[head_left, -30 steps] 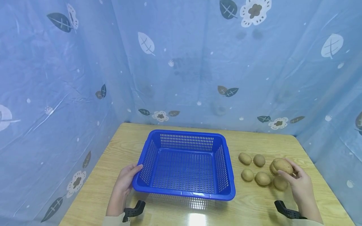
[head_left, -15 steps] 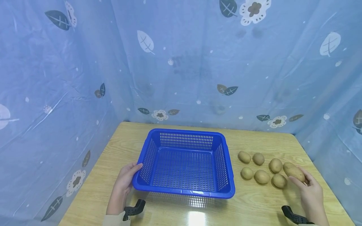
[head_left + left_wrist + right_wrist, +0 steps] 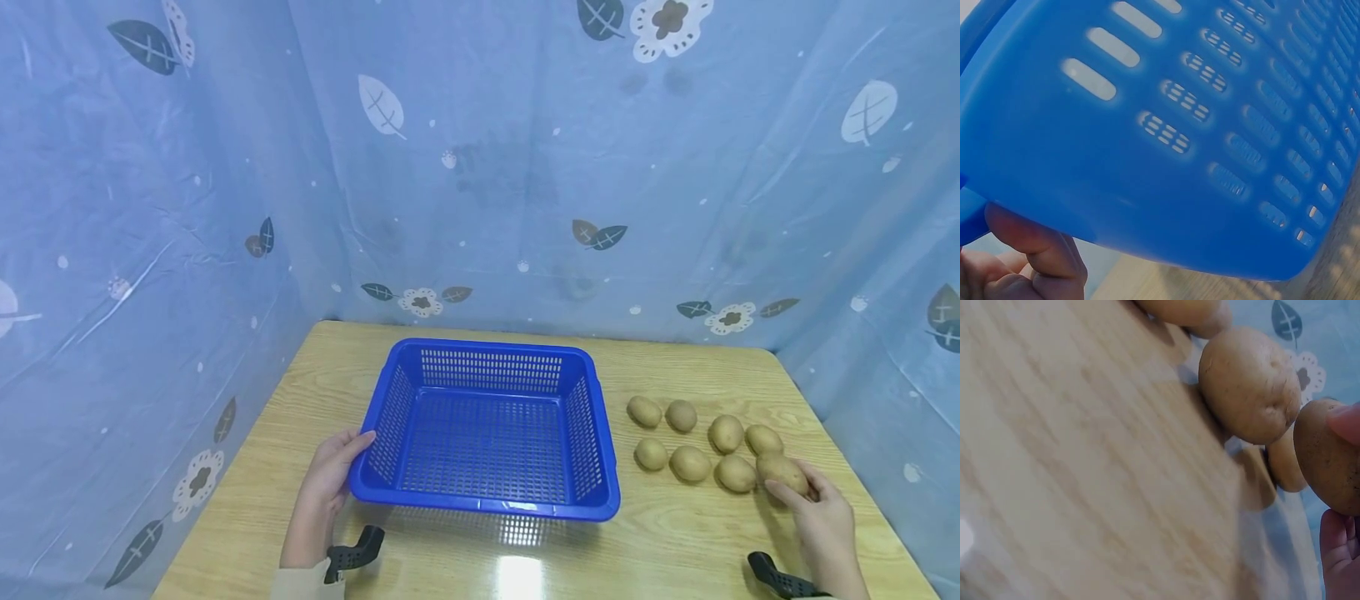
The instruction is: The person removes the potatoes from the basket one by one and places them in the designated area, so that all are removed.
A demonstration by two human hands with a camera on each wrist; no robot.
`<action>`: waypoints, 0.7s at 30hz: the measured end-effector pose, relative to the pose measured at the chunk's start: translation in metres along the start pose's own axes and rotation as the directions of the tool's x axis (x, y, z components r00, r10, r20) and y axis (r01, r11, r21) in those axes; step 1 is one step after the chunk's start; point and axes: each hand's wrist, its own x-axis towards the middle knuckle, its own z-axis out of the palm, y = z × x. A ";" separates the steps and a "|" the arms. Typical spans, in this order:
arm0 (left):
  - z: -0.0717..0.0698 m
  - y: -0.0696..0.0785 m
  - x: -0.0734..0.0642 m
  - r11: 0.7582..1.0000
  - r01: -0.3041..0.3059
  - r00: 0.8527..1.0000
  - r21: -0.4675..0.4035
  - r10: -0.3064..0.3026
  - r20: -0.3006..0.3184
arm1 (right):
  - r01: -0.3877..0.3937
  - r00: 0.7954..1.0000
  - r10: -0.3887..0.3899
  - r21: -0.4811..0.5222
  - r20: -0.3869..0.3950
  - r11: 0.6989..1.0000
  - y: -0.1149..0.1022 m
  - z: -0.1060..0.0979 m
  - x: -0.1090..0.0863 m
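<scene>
My left hand [image 3: 333,471] grips the left side rim of a blue plastic basket [image 3: 483,506], thumb over the edge. The left wrist view shows curled fingers [image 3: 1041,250] under the rim beside the slotted wall. Inside, the basket holds nothing. Over at the right, my right hand [image 3: 823,510] holds a potato [image 3: 782,473] between thumb and fingers, at the near right end of a potato group. In the right wrist view this held potato [image 3: 1322,462] is partly cut off by the frame edge, close to another potato [image 3: 1250,384].
Several potatoes stand in two rough rows right of the basket, among them one at the back left [image 3: 644,412] and one at the front [image 3: 690,463]. The wooden table [image 3: 660,550] meets a blue patterned curtain [image 3: 487,208] behind and at both sides.
My right hand has carried its potato rightward and then nearer to me, uncovering a potato behind it. The left hand and basket have stayed in place; the head view has shifted slightly.
</scene>
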 end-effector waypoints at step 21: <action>-0.001 0.002 -0.002 1.000 -0.007 1.000 -0.010 0.007 0.024 | -0.080 0.996 0.077 -0.079 -0.043 0.994 0.016 0.005 0.011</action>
